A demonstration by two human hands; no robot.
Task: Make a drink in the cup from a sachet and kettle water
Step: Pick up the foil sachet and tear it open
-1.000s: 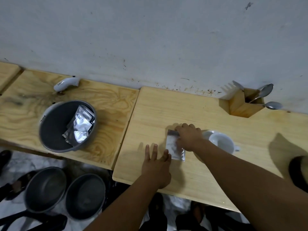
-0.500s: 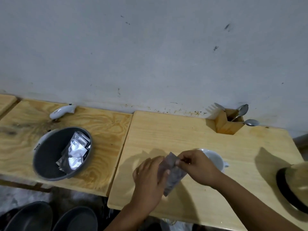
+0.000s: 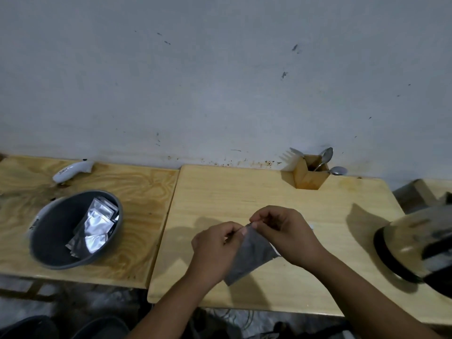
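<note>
Sachet hanging below both grips, top edge pinched between left hand and right hand.

1. The light is dim and cool; the wall reads as flat grey-blue with no bright patch.
2. Light falls from the right and above: the holder casts a soft shadow to its left, and the hands shade the table on their left.
3. The kettle at the right edge is smeared and out of focus, with a dull sheen on its side.
4. Foil sachets in the bowl at the left give pale glints.
5. Table edges bow towards the frame's borders, a wide-angle warp.
6. The lower corners sink to near black.
</note>
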